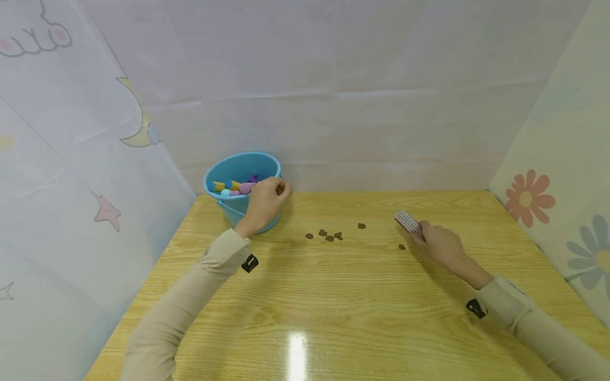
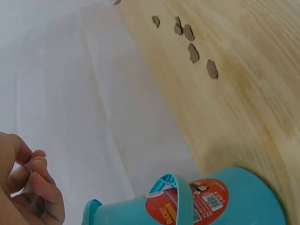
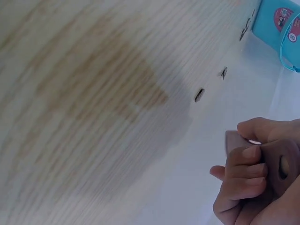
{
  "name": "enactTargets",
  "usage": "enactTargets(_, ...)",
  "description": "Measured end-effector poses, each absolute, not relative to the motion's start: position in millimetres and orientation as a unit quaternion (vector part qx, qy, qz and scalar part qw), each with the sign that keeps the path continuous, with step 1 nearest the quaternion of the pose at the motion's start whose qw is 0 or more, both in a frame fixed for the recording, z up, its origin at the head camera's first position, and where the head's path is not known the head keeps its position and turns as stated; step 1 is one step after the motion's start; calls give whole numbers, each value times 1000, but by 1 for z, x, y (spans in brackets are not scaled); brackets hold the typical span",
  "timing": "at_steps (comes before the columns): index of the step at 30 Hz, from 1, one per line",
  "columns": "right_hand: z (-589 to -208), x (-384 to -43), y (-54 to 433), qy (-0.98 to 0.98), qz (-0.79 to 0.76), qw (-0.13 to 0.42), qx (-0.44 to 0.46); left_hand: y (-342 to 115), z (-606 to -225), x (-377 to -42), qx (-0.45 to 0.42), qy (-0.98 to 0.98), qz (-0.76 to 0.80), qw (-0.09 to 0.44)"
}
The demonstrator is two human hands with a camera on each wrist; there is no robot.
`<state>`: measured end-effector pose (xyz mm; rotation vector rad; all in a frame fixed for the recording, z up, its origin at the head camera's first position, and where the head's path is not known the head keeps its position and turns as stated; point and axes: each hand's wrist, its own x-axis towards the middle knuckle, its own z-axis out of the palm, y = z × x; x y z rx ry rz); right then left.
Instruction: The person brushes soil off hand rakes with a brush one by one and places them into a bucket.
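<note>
A light-blue bucket (image 1: 238, 209) stands at the back left of the table, with colourful toy-like pieces (image 1: 233, 185) inside. Over its right side my left hand (image 1: 268, 200) hangs with fingers curled and fingertips close to the thumb; nothing shows between them in the left wrist view. To the right, my right hand (image 1: 440, 243) grips a mauve brush (image 1: 408, 221) with pale striped bristles, held above the table; the right wrist view shows a hole in its handle. Several thin brown flakes (image 1: 329, 238) lie between the hands, with one lone flake (image 1: 402, 246) just below the brush.
The wooden table (image 1: 333, 312) meets a pale cloth wall (image 1: 333, 132) at the back. Printed cloths also hang at the left and right sides. Label and handle (image 2: 185, 201) of the bucket face the left wrist camera.
</note>
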<state>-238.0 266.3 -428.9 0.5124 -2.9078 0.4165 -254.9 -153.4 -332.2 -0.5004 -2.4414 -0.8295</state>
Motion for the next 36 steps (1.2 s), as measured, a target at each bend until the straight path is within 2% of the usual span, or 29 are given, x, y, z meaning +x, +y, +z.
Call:
enactTargets(11, -434, -240, 266, -960, 159, 100, 210, -145, -352, -245, -192, -906, -302, 225)
enactTargets(16, -434, -239, 265, -962, 159, 97, 199, -144, -364, -241, -188, -910, -302, 213)
enactTargets(27, -432, -236, 266, -972, 140, 91, 163, -147, -388, -236, -197, -909, -287, 228)
enactTargets(30, -430, -236, 267, -976, 138, 77, 150, -148, -391, -235, -194, -911, -293, 218)
enactTargets(36, -429, -238, 272, -980, 144, 9, 139, -150, -399, -231, -180, -919, -299, 182)
